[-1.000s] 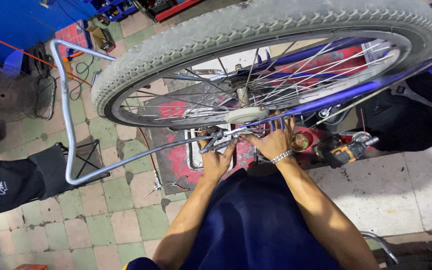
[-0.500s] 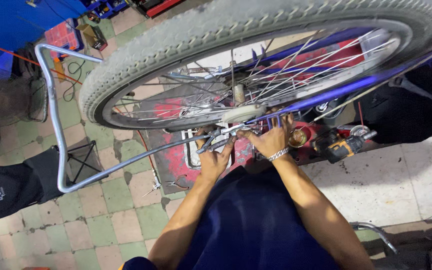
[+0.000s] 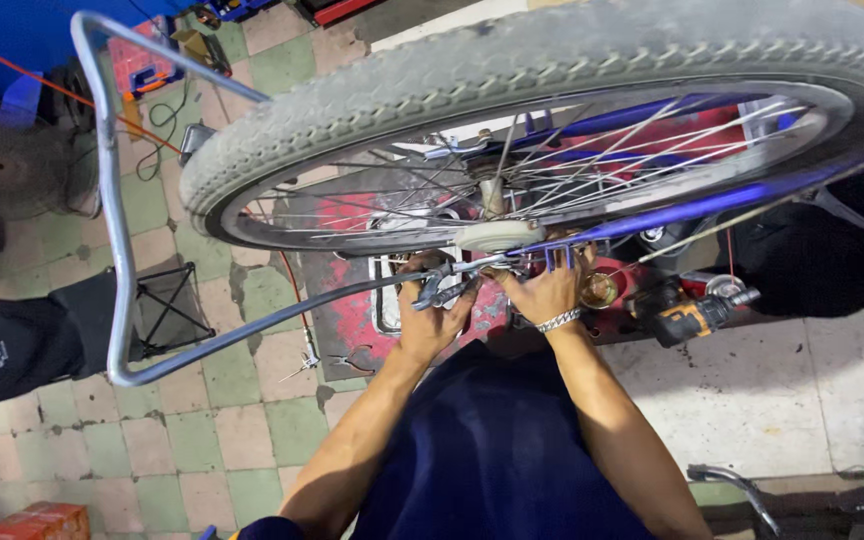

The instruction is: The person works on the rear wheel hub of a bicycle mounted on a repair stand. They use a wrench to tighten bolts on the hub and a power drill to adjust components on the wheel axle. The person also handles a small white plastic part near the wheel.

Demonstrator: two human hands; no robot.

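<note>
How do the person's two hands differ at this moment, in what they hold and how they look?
The left hand grips a metal hand tool by the axle; the right hand holds no visible tool, its fingers on the blue frame. The right wrist wears a silver chain bracelet; the left is bare. Both reach up under the bicycle wheel.

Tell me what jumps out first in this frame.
A big bicycle wheel with a grey knobby tyre fills the top, its spokes catching light. Just below its hub, the left hand grips pliers and the right hand, wearing a silver chain bracelet, works at the axle. A grey metal tube frame loops over the green-and-cream tiled floor at left.
</note>
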